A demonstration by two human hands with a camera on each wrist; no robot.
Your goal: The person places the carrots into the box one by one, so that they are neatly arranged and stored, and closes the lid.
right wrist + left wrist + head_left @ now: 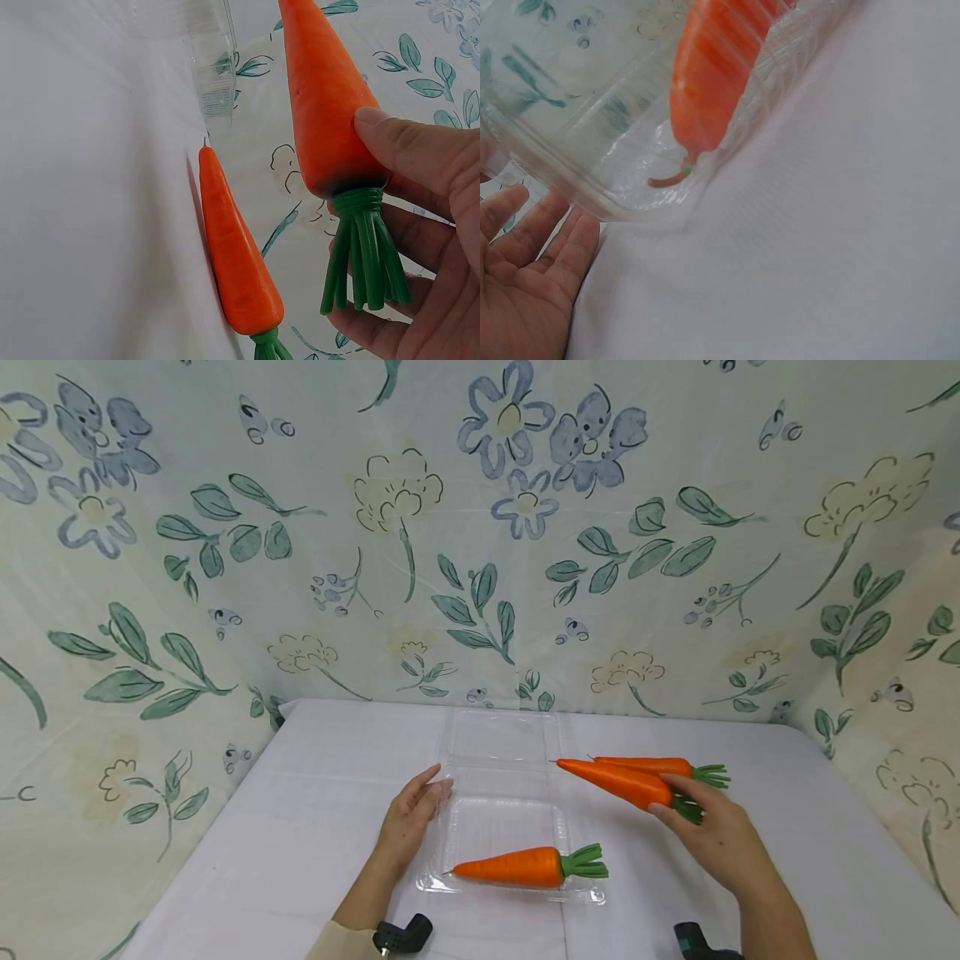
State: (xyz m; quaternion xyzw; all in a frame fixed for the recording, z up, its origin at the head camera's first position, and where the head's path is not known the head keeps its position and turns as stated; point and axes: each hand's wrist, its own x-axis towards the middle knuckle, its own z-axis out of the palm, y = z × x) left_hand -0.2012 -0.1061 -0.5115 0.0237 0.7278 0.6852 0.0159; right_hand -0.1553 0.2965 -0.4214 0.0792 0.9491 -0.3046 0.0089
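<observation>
My right hand pinches an orange toy-like carrot near its green top, the tip pointing left. In the right wrist view this carrot is held between thumb and fingers, raised off the table. A second carrot lies on the table just behind it. At the left wall of a clear plastic clamshell box, my left hand rests with its fingers touching the edge, fairly straight in the left wrist view. Another carrot lies in the box's front part, its green stems over the right rim.
The box's clear lid lies folded back, away from me. A white cloth covers the table. Floral fabric hangs behind the table and at both sides. Black wrist devices show at the bottom.
</observation>
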